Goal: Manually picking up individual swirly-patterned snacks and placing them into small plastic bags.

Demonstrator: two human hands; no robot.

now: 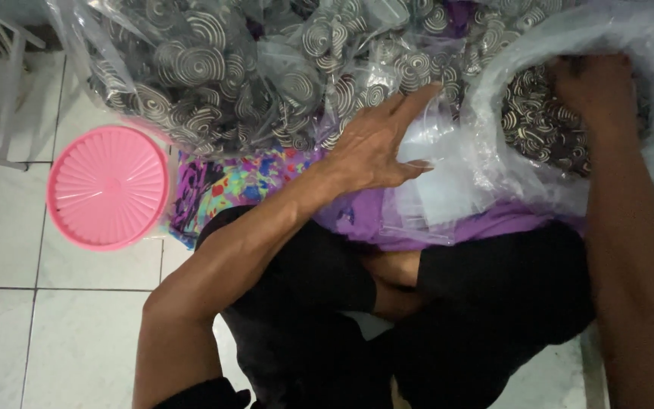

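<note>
Clear small bags (437, 170) are lying under the left hand (376, 144), fingers spread flat, gripping nothing. Right hand (592, 87) is reaching into the big sack (569, 45) of spiral snacks (531, 121); its grip is hidden. Better scooping gently.

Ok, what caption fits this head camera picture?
Left hand rests on clear plastic bags; right hand reaches into spiral-patterned pieces.
</note>
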